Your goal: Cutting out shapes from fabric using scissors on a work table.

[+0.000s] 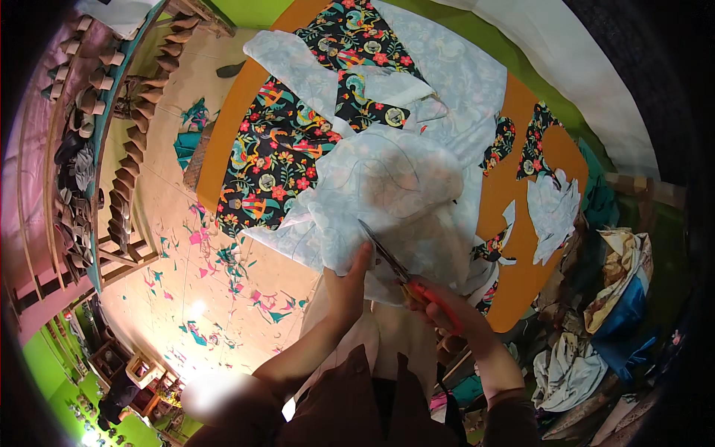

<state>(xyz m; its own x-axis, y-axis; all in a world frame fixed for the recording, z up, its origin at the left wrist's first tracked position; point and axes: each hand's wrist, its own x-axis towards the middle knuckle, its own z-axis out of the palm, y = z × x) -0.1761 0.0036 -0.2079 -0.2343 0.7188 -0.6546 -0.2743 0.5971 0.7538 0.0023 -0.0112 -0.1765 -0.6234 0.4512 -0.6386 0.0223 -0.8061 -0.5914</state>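
Note:
A large floral-print cloth [275, 149], black on its face and pale on the back, lies spread and partly folded over itself. Curved drawn lines mark the pale side [387, 175]. My left hand [351, 279] grips the near edge of this pale layer, thumb on top and fingers mostly hidden beneath. In my right hand [443, 313] is a pair of red-handled scissors [389, 255], their blades pointing up and left across the cloth beside my left thumb. Whether the blades are apart is hard to see. Cut pieces of the same print [538, 138] lie at the right.
The cloth rests on an orange-brown tabletop [555, 160] with rounded corners. A rack of shoe lasts [126, 171] stands at the left. Coloured scraps [231, 264] litter the tiled floor. Heaped cloth and offcuts [570, 369] crowd the right side. A crumpled pale piece [553, 212] lies on the table.

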